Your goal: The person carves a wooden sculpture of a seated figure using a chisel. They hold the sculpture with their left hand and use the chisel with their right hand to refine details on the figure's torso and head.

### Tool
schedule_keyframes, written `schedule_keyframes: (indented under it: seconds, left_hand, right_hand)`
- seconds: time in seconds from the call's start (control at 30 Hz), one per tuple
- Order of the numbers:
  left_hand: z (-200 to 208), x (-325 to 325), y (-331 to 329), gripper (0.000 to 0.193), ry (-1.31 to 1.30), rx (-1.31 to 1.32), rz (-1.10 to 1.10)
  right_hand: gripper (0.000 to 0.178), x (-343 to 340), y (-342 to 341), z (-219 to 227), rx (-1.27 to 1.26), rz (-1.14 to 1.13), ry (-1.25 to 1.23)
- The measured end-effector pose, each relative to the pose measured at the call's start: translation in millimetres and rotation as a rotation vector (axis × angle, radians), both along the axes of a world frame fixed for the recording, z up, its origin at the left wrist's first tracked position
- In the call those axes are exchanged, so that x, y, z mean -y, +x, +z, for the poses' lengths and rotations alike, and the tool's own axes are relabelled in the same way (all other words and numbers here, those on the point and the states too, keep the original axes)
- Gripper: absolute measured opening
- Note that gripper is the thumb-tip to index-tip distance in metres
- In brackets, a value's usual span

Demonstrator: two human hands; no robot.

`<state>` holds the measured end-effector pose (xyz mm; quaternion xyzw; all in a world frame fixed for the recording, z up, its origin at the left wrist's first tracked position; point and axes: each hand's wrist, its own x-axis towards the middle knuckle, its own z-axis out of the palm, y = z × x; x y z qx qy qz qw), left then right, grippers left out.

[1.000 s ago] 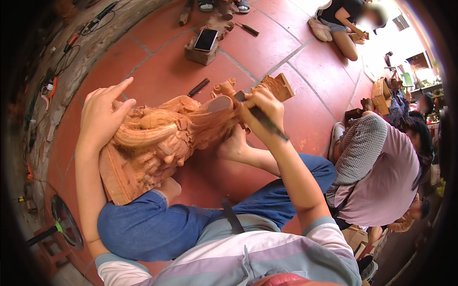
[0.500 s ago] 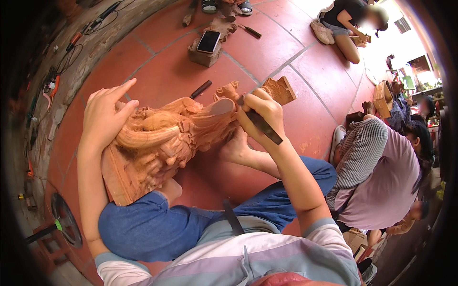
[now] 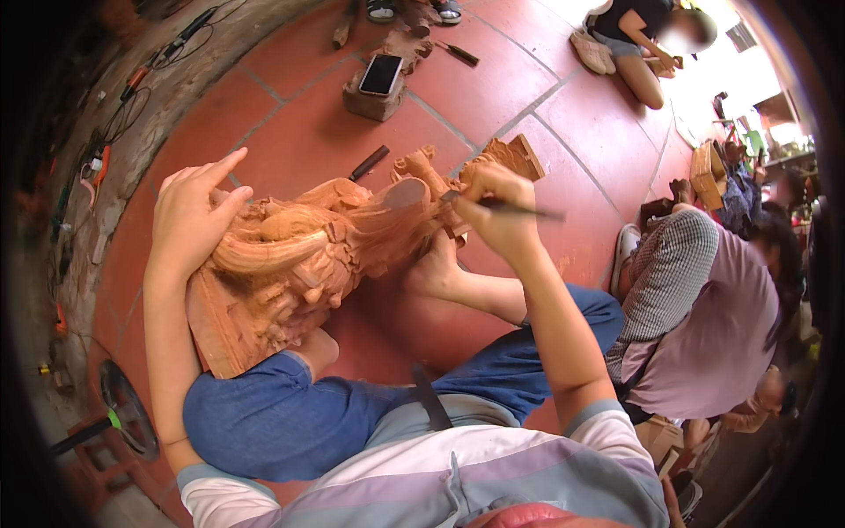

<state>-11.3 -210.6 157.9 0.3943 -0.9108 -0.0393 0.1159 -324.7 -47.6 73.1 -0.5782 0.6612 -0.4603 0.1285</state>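
Note:
A large reddish-brown wood carving (image 3: 290, 264) lies slantwise across my lap, its broad squared base end toward the left leg. My left hand (image 3: 195, 204) rests on the carving's left side, fingers stretched out and thumb apart. Over its narrower right end, my right hand (image 3: 498, 204) pinches a dark flat strip-like tool (image 3: 528, 211). One tip of the tool pokes out at the fingers, close to or touching the wood; the other end points right, seen nearly edge-on. The tool's exact kind cannot be made out. My bare foot (image 3: 433, 275) is beside the carving's right part.
A dark-handled tool (image 3: 369, 164) lies beyond the carving. Farther off, a phone (image 3: 381, 75) lies on a wooden block (image 3: 374, 104), with another tool (image 3: 459, 54) nearby. A co-worker (image 3: 704, 326) sits at the right, another (image 3: 638, 44) far right. Power cords (image 3: 132, 110) run along the left wall.
My right hand has turned and shifted slightly right, so the tool swings from pointing toward my forearm to pointing right, edge-on. My left hand and the carving have hardly moved.

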Motion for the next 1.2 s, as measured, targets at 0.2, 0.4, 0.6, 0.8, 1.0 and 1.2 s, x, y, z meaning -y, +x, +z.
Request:
schedule_keyframes:
  seconds: [0.2, 0.4, 0.6, 0.8, 1.0, 1.2]
  left_hand:
    - [6, -6, -8, 0.045, 0.118, 0.006, 0.046]
    - [4, -4, -7, 0.045, 0.084, 0.034, 0.068]
    - [5, -6, -4, 0.045, 0.052, 0.060, 0.067]
    - [6, -5, -10, 0.046, 0.070, 0.050, 0.068]
    - [9, -6, -10, 0.046, 0.091, 0.067, 0.087]
    - [4, -5, -6, 0.046, 0.073, 0.091, 0.072]
  right_hand:
    - [0.013, -7, -11, -23, 0.329, -0.014, -0.126]
    - [0.019, 17, -10, -22, 0.466, -0.095, -0.068]
    - [0.024, 20, -31, -16, 0.537, 0.002, 0.072]
    - [0.024, 3, -44, -31, 0.563, 0.076, 0.081]
    - [0.024, 18, -28, -28, 0.458, 0.007, -0.007]
    - [0.020, 17, -19, 5, 0.360, -0.017, 0.145]
